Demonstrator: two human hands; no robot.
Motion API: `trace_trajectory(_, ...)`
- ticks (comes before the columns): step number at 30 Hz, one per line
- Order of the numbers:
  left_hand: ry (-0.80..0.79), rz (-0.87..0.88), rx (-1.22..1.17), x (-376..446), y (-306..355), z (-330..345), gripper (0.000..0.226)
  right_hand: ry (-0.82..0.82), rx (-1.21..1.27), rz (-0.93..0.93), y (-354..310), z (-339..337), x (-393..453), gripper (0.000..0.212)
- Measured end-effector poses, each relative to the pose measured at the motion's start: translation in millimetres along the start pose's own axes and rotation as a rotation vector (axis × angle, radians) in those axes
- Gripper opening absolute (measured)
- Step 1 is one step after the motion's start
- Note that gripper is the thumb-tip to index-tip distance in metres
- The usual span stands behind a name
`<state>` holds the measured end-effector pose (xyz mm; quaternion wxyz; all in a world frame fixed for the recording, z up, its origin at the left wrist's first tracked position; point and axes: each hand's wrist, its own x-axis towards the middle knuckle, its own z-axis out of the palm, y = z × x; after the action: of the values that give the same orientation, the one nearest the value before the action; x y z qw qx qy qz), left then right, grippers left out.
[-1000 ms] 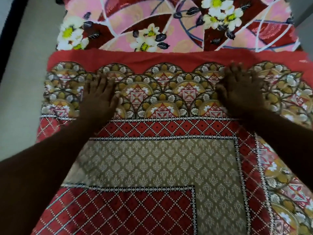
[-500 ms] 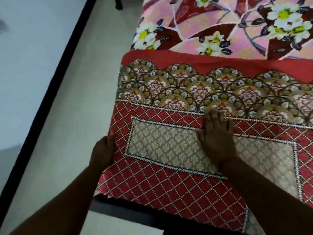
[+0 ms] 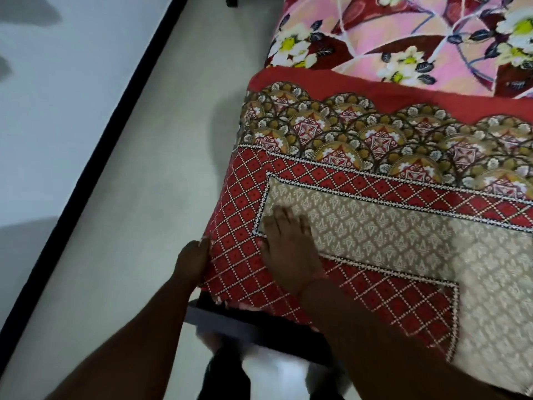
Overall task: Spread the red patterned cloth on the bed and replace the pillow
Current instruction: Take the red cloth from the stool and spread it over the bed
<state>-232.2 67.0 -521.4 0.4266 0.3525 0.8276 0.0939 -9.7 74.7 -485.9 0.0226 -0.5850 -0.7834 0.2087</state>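
Observation:
The red patterned cloth (image 3: pixel 375 180) lies over the near end of the bed, with a red diamond border, a beige panel and scalloped medallions. Beyond it shows the pink floral sheet (image 3: pixel 403 39) of the bed. My right hand (image 3: pixel 288 249) rests flat, fingers apart, on the cloth near its left corner. My left hand (image 3: pixel 191 262) is at the cloth's left edge, its fingers curled against the hanging side; whether it pinches the fabric is not clear. No pillow is in view.
Pale floor (image 3: pixel 138 197) runs along the left of the bed, bounded by a black strip (image 3: pixel 95 157) and a white wall. The dark bed frame corner (image 3: pixel 253 330) sticks out below the cloth.
The view has swung left toward the bed's corner. My left hand went from flat on the cloth to its left edge. My right hand slid left and nearer, onto the beige panel's corner.

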Motion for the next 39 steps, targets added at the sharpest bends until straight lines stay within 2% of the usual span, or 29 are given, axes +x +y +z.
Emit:
trace_trajectory(4,0.041,0.166,0.067,11.2,-19.4,-11.6,0.034,0.051,-0.1,0.057,-44.4,15.9,12.8,0.046)
trace_trajectory(9,-0.023,0.264,0.017,18.6,-44.2,-36.1,0.029,0.142,-0.185,0.168,-88.3,35.1,30.7,0.015)
trace_trajectory(12,-0.105,0.317,0.051,21.0,-50.9,-50.7,0.027,0.179,-0.216,0.252,-102.7,42.0,41.7,0.014)
trace_trajectory(14,-0.106,0.35,0.086,27.9,-54.8,-54.7,0.028,0.179,-0.217,0.273,-113.7,46.5,46.3,0.008)
trace_trajectory(20,-0.04,0.476,0.176,35.2,-71.7,-57.9,0.034,0.243,-0.106,0.321,-125.8,53.2,30.1,0.011)
trace_trajectory(25,0.048,0.599,0.266,38.3,-81.9,-69.7,0.029,0.259,-0.068,0.341,-130.7,51.4,14.9,0.018)
trace_trajectory(30,0.002,0.435,0.283,41.5,-76.6,-58.2,0.032,0.239,-0.105,0.331,-129.7,56.7,4.2,0.016)
trace_trajectory(32,-0.038,0.365,0.233,41.4,-73.3,-52.4,0.031,0.226,-0.102,0.305,-127.0,57.6,2.3,0.018)
trace_trajectory(35,-0.005,0.227,0.085,35.2,-69.9,-49.5,0.023,0.224,-0.052,0.293,-123.4,56.3,0.2,0.021)
trace_trajectory(36,-0.02,0.162,0.041,32.1,-72.4,-46.0,0.027,0.232,-0.029,0.286,-122.3,56.0,-1.7,0.022)
trace_trajectory(39,-0.176,0.032,0.007,17.1,-81.8,-26.3,0.065,0.271,0.025,0.265,-118.5,59.2,-13.4,0.022)
